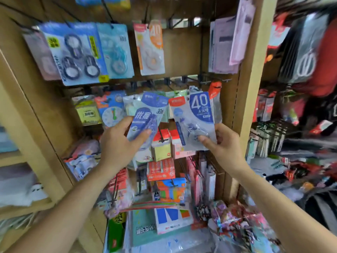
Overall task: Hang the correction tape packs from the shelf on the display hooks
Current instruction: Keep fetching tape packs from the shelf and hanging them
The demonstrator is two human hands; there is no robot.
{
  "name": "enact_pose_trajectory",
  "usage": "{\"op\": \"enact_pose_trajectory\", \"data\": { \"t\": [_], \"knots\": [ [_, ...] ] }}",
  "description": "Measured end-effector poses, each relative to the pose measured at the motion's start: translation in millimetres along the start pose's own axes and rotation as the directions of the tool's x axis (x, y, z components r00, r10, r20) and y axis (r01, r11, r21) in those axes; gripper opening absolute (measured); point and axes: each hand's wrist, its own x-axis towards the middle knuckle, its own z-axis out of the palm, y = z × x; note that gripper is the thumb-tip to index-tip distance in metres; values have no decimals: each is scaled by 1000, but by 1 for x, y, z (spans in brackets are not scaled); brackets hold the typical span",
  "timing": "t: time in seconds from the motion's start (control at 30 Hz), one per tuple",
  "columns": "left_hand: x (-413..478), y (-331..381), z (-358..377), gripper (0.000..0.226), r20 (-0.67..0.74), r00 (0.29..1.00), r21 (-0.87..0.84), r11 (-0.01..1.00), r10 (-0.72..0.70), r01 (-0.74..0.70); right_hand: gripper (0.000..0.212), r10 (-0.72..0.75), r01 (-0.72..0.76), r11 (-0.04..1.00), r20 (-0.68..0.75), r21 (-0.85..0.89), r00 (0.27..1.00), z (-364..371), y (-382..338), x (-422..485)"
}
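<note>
My left hand (120, 139) grips a blue correction tape pack marked 30m (147, 114) by its lower part, thumb on the front. My right hand (220, 143) pinches a second blue pack marked 40 (195, 117) at its bottom edge. Both packs are held upright side by side in front of the middle row of black display hooks (175, 83). On the top row hang a three-tape blue pack (74, 53), a light blue pack (115, 50) and an orange pack marked 40 (151, 48). The view is motion-blurred.
A wooden display frame (246, 84) bounds the hooks on both sides. Sticky-note packs (162, 143) and red cartons hang below the held packs. White and pink packs (224, 44) hang at top right. Stationery boxes (167, 220) lie at the bottom; bags (310, 52) hang on the right.
</note>
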Motion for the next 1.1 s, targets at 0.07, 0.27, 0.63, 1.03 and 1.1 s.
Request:
{"op": "enact_pose_trajectory", "data": {
  "t": [0.07, 0.27, 0.63, 1.03, 1.1],
  "knots": [
    [20, 6, -9, 39, -49, 998, 34, 999, 34, -32, 17, -40, 40, 999, -24, 6, 999, 2, -16, 20],
    [82, 1, -33, 42, -222, 974, 16, 999, 44, -41, 21, -121, 120, 992, -57, -22, 991, 8, -50, 82],
    [164, -38, -63, 34, -337, 941, -21, 999, -30, 24, 25, -141, 139, 989, -29, -52, 990, 23, -104, 172],
    [170, -94, -26, 20, -310, 944, -87, 992, -116, 93, 30, -136, 138, 989, 38, -61, 990, 53, -108, 225],
    [172, -98, -22, 20, -312, 947, 16, 996, -79, 89, 30, -133, 134, 990, 13, -44, 991, 57, -105, 230]
  ]
}}
